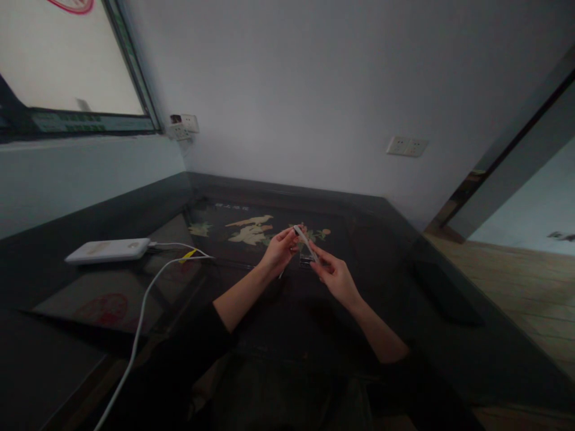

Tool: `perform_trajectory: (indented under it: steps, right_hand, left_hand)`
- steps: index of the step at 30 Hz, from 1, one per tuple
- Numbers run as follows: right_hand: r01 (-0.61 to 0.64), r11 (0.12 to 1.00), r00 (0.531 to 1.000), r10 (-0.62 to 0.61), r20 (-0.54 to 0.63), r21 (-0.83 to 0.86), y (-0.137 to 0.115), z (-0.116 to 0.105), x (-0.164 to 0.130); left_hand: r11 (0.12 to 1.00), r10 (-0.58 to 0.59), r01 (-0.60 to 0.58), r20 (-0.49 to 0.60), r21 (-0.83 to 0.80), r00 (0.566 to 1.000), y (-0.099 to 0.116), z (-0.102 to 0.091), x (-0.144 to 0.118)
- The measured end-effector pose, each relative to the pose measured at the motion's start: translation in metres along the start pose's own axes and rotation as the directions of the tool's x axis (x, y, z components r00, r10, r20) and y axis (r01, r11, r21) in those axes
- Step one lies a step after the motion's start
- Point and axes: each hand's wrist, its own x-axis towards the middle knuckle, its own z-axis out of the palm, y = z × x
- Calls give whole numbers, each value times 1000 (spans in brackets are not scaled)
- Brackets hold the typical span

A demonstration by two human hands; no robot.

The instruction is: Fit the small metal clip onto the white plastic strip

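Note:
Above the dark table [287, 335], my two hands hold a thin white cord-like strip [307, 243] that slants between them. My left hand [282, 246] pinches its upper end, where a small dark spot shows by the fingertips. Lower down, the fingers of my right hand [333, 273] close on the other end. A short, thin white piece [281, 273] hangs below my left hand; whether it joins the strip I cannot tell. Just behind the strip, near my right fingertips, is a small shiny patch [306, 258], too dark to make out.
At the left lies a white power bank [110, 250] with a white cable [142, 305] running toward me, a yellow tag [187, 255] beside it. A dark flat object [445, 292] rests at the right. Wall sockets [406, 146] are behind the table, which bears a bird-and-flower picture [249, 230].

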Motion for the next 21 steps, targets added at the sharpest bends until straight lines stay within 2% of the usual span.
perform_trajectory:
  steps: [5,11,17,21]
  right_hand:
    - [-41,998,999,39,35,44,-1,0,-1]
    - [24,997,998,-28,-52,-76,2,-4,4]
    - [79,989,990,-93,-106,-124,8,-7,6]
    - [105,988,989,-116,-89,-117,10,-4,5]
  left_hand:
    - [1000,9,-9,17,-12,1000,-1,-2,2]
    - [1000,3,-4,30,20,1000,-1,-3,0]
    - [999,-5,4,14,47,1000,-1,-3,-1]
    - [1000,-1,0,18,24,1000,-1,-3,0]
